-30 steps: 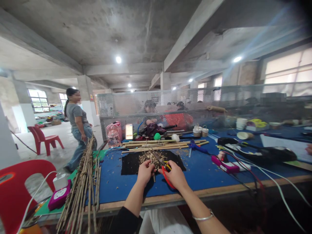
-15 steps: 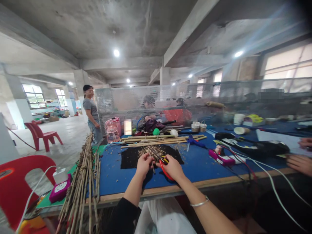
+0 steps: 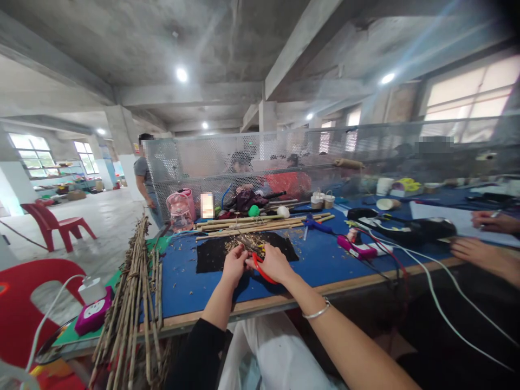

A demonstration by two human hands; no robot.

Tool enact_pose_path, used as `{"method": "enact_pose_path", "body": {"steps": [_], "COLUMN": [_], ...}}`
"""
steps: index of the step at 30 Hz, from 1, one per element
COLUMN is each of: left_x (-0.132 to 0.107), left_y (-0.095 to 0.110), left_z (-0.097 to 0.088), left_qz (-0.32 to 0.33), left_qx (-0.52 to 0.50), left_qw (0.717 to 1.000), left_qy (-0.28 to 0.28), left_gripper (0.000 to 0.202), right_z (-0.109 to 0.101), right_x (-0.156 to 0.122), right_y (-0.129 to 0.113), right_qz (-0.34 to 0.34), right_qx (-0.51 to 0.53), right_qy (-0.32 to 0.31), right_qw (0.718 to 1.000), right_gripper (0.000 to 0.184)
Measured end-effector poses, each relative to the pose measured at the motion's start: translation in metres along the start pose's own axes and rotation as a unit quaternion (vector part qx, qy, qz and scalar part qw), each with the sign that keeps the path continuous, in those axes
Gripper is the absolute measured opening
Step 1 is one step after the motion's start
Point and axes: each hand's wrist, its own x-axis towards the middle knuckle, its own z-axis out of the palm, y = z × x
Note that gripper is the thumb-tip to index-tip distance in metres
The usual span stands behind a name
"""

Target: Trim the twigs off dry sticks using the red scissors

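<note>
My right hand (image 3: 277, 264) is closed round red-handled pruning shears (image 3: 260, 271), their blades pointing up-left over a black cloth (image 3: 211, 259). Close beside it, my left hand (image 3: 234, 265) pinches a thin stick that I can barely make out. Both hands hover near the front of the blue table (image 3: 325, 265). A heap of wood chips (image 3: 248, 242) lies on the cloth just beyond my fingers. Long bamboo sticks (image 3: 260, 225) lie across the table behind the cloth.
A bundle of thin canes (image 3: 132, 303) leans at the table's left end beside a pink power strip (image 3: 91, 317). Red chairs (image 3: 52, 227) stand left. A person (image 3: 144, 176) stands by a mesh screen (image 3: 284, 162). Another person's hands (image 3: 475, 250) rest at right, near cables and a pink tool (image 3: 357, 249).
The view has swung right and down. The standing person has walked further off toward the mesh screen. Another person's hands have come into view at right. My hands stay together over the cloth.
</note>
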Motion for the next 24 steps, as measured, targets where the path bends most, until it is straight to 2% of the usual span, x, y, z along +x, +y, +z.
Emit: {"method": "enact_pose_path", "body": {"steps": [7, 17, 24], "left_x": [-0.004, -0.003, 0.000], "left_y": [0.003, 0.001, -0.005], "left_z": [0.002, 0.002, 0.000], "left_qz": [0.014, 0.021, 0.030], "left_qx": [-0.018, 0.021, 0.013], "left_qw": [1.000, 0.999, 0.999], "left_qy": [-0.008, 0.024, -0.004], "left_gripper": [0.043, 0.050, 0.055], "right_z": [-0.001, -0.003, 0.009], "right_x": [0.005, 0.005, 0.002], "right_y": [-0.004, -0.009, -0.013], "right_qz": [-0.033, -0.044, -0.012], "right_qx": [-0.052, -0.076, -0.019], "right_qy": [-0.001, 0.001, -0.038], "right_qw": [0.998, 0.996, 0.999], "right_gripper": [0.055, 0.058, 0.056]}}
